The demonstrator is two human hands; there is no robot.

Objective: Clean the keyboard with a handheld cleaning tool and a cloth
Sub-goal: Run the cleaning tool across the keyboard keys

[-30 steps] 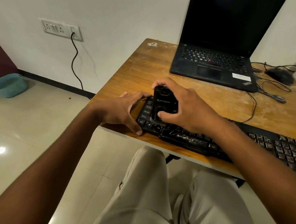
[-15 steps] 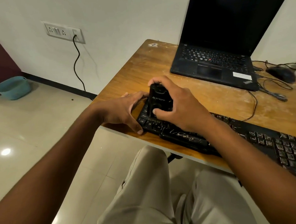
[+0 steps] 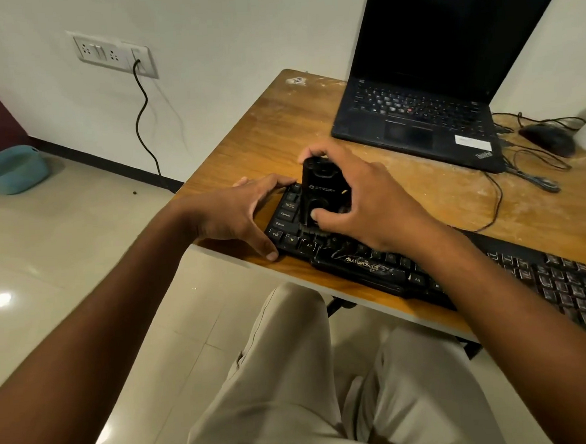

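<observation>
The black keyboard [image 3: 373, 268] lies along the near edge of the wooden worktop [image 3: 279, 126], and its long front side sits right at that edge. Its left end is close to the worktop's left edge. The left hand [image 3: 236, 215] holds that left end, with the thumb pressed on the near corner by the Ctrl key and the fingers curled round the far corner. The right hand [image 3: 362, 197] grips a small black cleaning tool [image 3: 320, 192]. The tool stands upright on the keys at the left part of the keyboard, just beside the left hand. The fingers wrap over the top and the thumb pinches the front low down. The right end of the keyboard runs off toward the right side of the picture. Behind the hands there is bare wood, and then an open black laptop [image 3: 425, 110] with a dark screen, well apart from the keyboard. A black mouse [image 3: 550, 137] and loose cables [image 3: 529, 180] lie to the right of the laptop. To the left of the worktop the tiled floor [image 3: 64, 270] is wide, with a blue tub [image 3: 14, 168] by the wall. A black cord hangs from a wall socket [image 3: 113, 54]. No cloth shows in the picture.
</observation>
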